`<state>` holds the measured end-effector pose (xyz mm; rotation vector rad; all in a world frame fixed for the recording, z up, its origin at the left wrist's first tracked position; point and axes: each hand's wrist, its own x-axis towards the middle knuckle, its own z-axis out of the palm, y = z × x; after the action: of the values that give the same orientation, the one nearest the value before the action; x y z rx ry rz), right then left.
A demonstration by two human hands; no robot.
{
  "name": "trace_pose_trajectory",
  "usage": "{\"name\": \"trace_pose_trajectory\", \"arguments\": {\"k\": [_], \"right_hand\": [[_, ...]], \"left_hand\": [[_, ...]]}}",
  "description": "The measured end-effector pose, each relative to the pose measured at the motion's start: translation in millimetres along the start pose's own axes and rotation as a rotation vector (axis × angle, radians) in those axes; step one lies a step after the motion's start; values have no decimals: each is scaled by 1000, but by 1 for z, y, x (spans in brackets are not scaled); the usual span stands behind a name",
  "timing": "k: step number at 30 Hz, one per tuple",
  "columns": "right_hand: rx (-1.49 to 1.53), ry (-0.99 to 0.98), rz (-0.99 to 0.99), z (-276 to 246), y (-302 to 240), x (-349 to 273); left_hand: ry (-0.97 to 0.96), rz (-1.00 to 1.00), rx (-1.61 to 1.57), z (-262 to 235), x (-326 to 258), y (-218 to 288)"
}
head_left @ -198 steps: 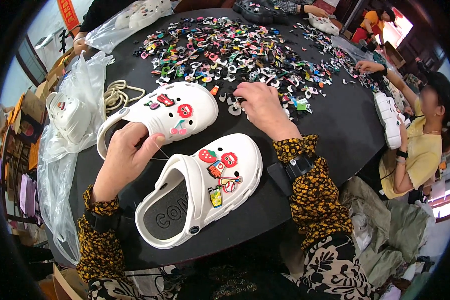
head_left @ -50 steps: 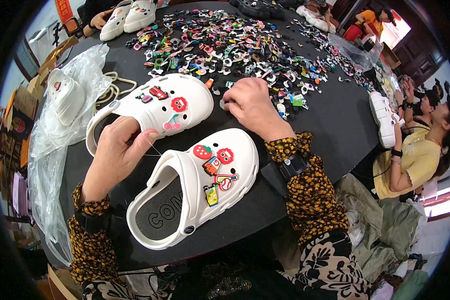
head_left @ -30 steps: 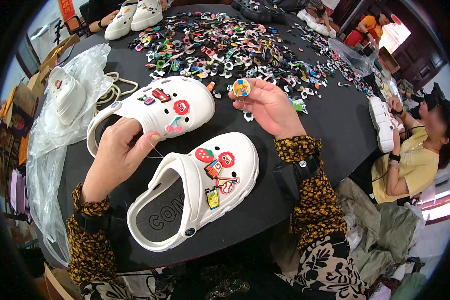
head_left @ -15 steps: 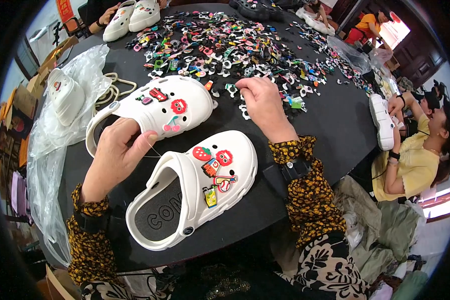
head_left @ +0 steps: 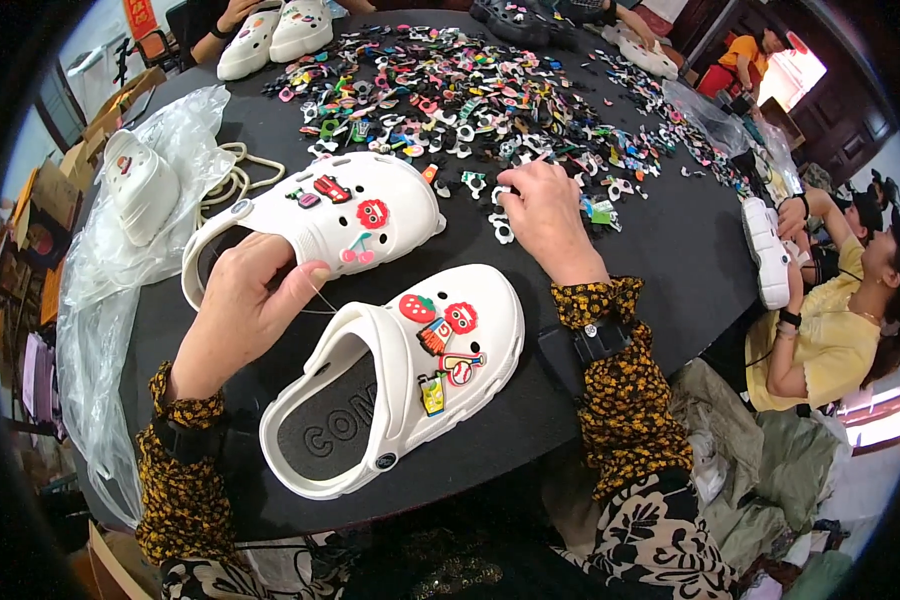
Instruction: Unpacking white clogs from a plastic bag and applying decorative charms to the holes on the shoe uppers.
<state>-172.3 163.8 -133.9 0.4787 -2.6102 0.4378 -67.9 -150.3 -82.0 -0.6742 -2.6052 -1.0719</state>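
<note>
My left hand (head_left: pixel 245 310) grips the heel rim of the farther white clog (head_left: pixel 370 215), thumb pressed on its side. That clog lies on the black round table (head_left: pixel 670 240) and carries a few charms, among them a red one and cherries. The nearer white clog (head_left: pixel 410 380) lies just in front of it, with a strawberry and several other charms on its toe. My right hand (head_left: pixel 545 215) is stretched palm down to the edge of a big heap of small coloured charms (head_left: pixel 440 90). Its fingertips sit among the charms and I cannot see whether they pinch one.
A crumpled clear plastic bag (head_left: pixel 120 270) with another white clog (head_left: pixel 140 185) and a coil of cord (head_left: pixel 235 180) lies at the left. A person in yellow (head_left: pixel 830 330) at the right handles a white clog (head_left: pixel 770 255). More clogs (head_left: pixel 280 35) stand at the far edge.
One second ago my right hand held up a round charm; it has since gone back down onto the charm heap. My left hand keeps its grip on the farther clog.
</note>
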Motion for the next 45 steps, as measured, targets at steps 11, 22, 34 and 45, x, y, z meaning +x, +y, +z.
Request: {"name": "trace_pose_trajectory", "arguments": {"k": [11,22,34,45], "right_hand": [[222,-47,-450,6,-15,0],[47,-386,-185,-40,10,1],[371,-298,-226,-45,2,9],[1902,-485,312,-41,5,8]], "left_hand": [[6,-11,19,-1,0,-1],[-11,-28,35,1,1,-2],[32,-3,3,3,2,-5],[-9,-8,82,-1,-1,-5]]}}
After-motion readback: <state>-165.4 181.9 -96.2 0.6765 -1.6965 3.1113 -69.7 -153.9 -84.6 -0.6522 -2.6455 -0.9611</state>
